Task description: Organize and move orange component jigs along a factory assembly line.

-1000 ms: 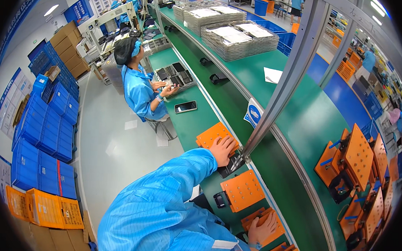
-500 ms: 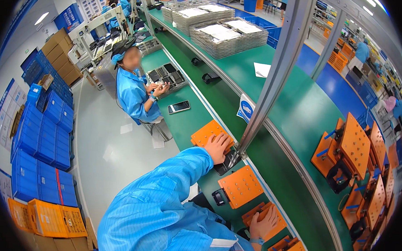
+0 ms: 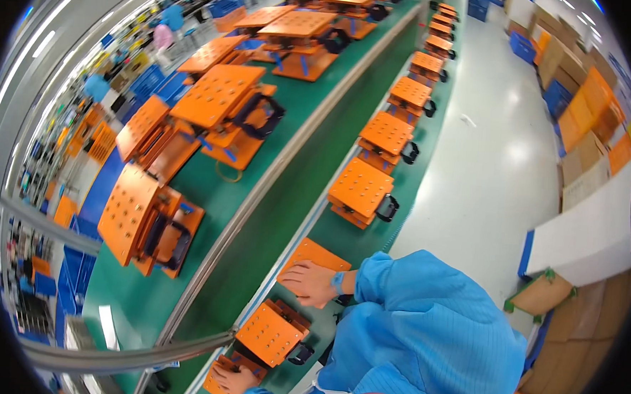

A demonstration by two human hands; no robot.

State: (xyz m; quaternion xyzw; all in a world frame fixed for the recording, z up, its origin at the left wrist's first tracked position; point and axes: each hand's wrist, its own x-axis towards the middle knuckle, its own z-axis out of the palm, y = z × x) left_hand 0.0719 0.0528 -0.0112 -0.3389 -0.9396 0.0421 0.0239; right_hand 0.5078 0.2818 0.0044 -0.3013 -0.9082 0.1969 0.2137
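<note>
My right hand [image 3: 312, 283] lies with fingers stretched over the top of an orange fixture [image 3: 318, 253], a flat plate unit on the green bench. Lower in the view, my left hand [image 3: 233, 380] rests with its fingers apart on another orange fixture [image 3: 214, 386]. Between the two hands sits a third fixture [image 3: 271, 334], its top dotted with metal studs and a black handle [image 3: 301, 353] on its side. Neither hand is lifting anything. My right palm covers part of its plate.
More orange fixtures [image 3: 361, 187] line the bench away from me. Several larger ones [image 3: 217, 95] stand on the parallel green bench [image 3: 259, 187] across a gap. A metal post [image 3: 136, 359] crosses near my left hand. Cardboard boxes [image 3: 571, 353] stand at the right.
The view has swung far to the right, bringing the long fixture row into sight and the seated co-worker out of it. Both hands remain resting on fixtures.
</note>
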